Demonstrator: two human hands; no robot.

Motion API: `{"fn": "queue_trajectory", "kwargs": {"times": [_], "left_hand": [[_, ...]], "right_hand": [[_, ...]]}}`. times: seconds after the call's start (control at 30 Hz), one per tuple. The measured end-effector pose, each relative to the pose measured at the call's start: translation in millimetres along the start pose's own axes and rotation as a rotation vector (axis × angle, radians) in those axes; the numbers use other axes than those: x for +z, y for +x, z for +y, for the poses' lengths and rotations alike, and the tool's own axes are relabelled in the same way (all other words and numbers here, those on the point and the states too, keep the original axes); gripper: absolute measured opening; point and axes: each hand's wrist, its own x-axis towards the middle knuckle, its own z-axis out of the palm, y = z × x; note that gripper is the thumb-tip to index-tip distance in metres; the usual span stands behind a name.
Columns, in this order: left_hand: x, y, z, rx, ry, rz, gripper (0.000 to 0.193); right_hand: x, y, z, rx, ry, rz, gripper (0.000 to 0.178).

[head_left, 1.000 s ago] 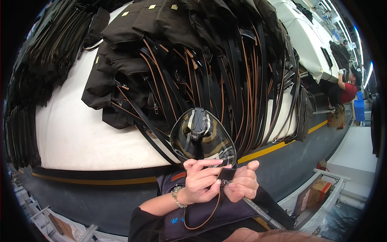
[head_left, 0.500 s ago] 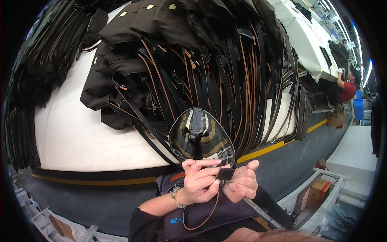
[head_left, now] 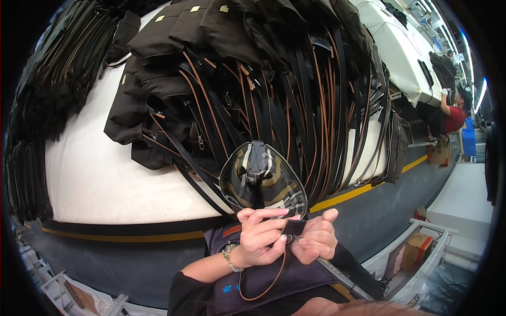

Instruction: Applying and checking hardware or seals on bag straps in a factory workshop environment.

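My left hand (head_left: 262, 238), with a beaded bracelet at the wrist, is closed and pinches a dark leather strap (head_left: 293, 227) near its broad end. My right hand (head_left: 318, 238) is curled closed at the strap's other side, its thumb raised. A small metal piece shows between the fingertips, too small to name. Below the left hand the strap's tan-edged length hangs in a loop over my dark apron (head_left: 253, 282). Just beyond my hands an open zippered bag (head_left: 287, 184) shows its plaid lining.
Dark brown bags (head_left: 232, 31) with black, tan-edged straps pile up on a white-covered table (head_left: 95, 179). A metal rod (head_left: 348, 282) slants below my right hand. Folded dark pieces stack at far left. To the right are a carton (head_left: 416, 252) and a co-worker in red (head_left: 454, 120).
The dark strap end has tilted very slightly between my fingers. Both hands keep their places and their grip.
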Motion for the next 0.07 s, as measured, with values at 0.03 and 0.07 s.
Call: {"fn": "queue_trajectory", "kwargs": {"times": [0.03,0.07], "left_hand": [[-0.2,-0.3,0.0,0.002,0.002,0.002,0.003],[-0.6,0.3,0.6,0.002,0.004,-0.001,0.003]], "right_hand": [[1.5,1.2,-1.3,0.022,-0.049,-0.02,0.016],[3.7,2.8,-2.7,0.044,-0.099,-0.041,0.024]]}}
